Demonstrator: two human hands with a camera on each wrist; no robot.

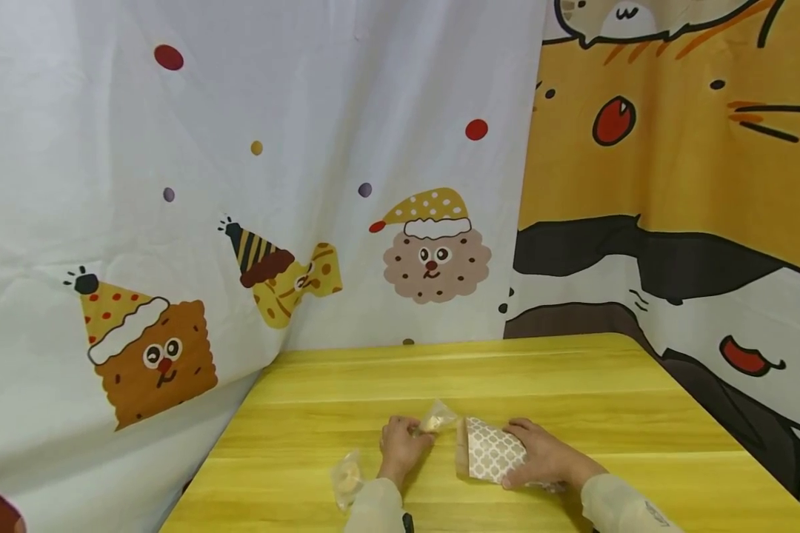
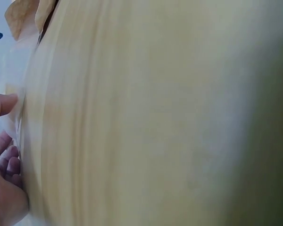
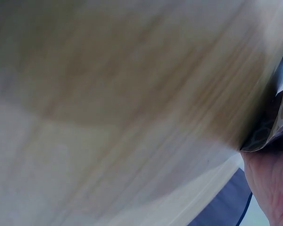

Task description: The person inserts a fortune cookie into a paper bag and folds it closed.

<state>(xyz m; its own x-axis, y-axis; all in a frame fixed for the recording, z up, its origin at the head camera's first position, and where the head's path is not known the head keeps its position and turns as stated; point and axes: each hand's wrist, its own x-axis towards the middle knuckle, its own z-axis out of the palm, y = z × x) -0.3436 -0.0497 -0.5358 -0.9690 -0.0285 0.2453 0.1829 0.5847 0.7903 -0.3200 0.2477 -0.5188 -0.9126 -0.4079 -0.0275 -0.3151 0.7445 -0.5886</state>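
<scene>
Packet (image 1: 438,420), clear, lies lower centre in the frame, pinched by the left hand (image 1: 402,448), the nearer one, just left of the patterned bag (image 1: 492,450), whose long axis slopes down rightward into the right hand's (image 1: 543,455) grip. Count: one bag, two packets, the second packet (image 1: 348,480) beside the left sleeve (image 1: 376,507).

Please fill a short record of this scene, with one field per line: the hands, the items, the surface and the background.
Left hand: the left hand pinches a clear packet
Right hand: the right hand grips a patterned paper bag
Bag position: lying on the table, brown end toward the held packet
Other item: second clear packet, on the table, left of the left hand
Packet contents: pale yellowish, too unclear to identify
Surface: yellow wood-grain table
Background: hanging cloth with cartoon prints
</scene>
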